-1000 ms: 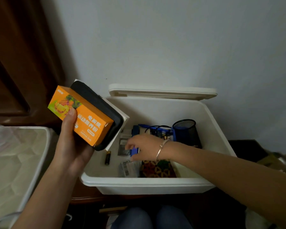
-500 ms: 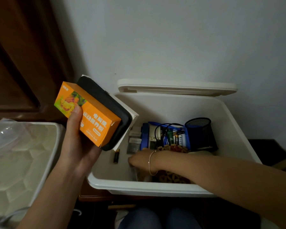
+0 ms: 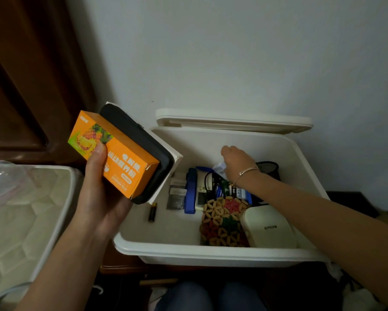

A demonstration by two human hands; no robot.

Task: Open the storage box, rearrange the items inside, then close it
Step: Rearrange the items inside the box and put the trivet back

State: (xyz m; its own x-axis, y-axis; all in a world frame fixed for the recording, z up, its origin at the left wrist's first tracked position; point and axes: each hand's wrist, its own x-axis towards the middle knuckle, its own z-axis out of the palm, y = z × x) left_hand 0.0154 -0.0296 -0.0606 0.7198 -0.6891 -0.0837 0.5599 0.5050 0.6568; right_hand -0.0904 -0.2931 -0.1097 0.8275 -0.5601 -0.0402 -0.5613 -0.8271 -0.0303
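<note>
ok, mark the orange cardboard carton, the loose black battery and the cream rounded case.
orange cardboard carton (image 3: 121, 167): head view, printed front face.
loose black battery (image 3: 152, 212): head view, mid-body.
cream rounded case (image 3: 269, 227): head view, top face.

We find the lid (image 3: 233, 122) behind the storage box (image 3: 188, 250), battery (image 3: 152, 212) inside at its left, pen cup (image 3: 268, 168) inside back right.

White storage box (image 3: 211, 251), orange carton (image 3: 119, 162), flower-patterned beaded mat (image 3: 222, 221).

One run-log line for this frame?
storage box: lid open | left hand: grips orange carton, black case | right hand: holds pale packet above contents
</note>
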